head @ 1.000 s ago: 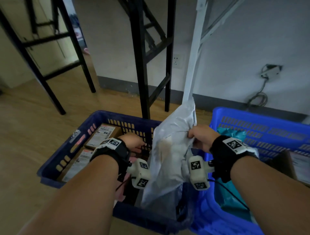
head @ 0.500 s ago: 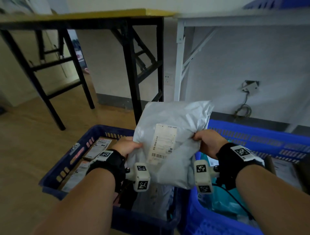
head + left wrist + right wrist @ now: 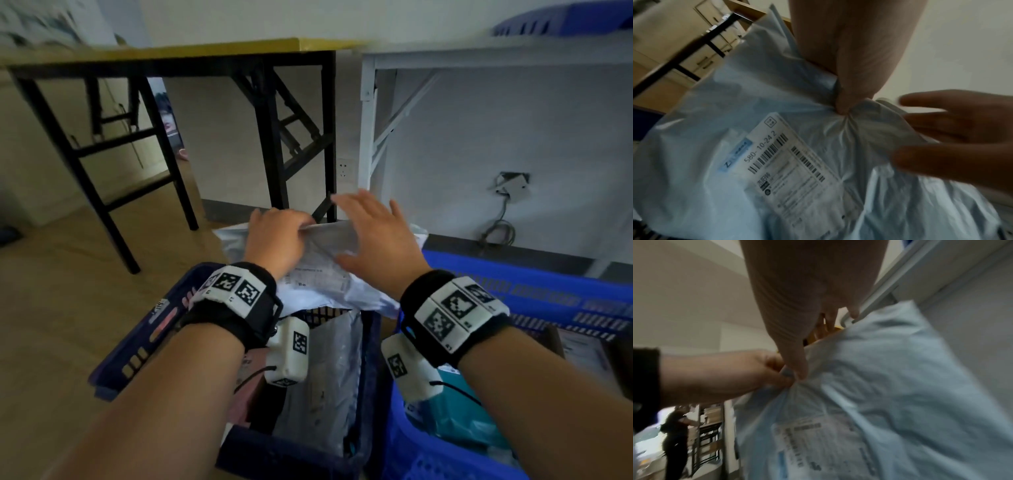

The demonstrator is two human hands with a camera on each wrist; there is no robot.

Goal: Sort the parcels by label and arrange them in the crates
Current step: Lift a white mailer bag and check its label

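Left hand [image 3: 275,240] grip: thumb and fingers pinch a bunched fold of the white parcel [image 3: 760,146]. Right hand [image 3: 376,240] grip: spread flat, fingers straight, touching the parcel top.

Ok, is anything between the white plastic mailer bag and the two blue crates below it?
Nothing visible blocks it. The white plastic mailer bag, pinched by the left hand with the right hand spread on it, hangs over the dark blue crate; the bright blue crate is beside. Both are open-topped and already hold parcels.
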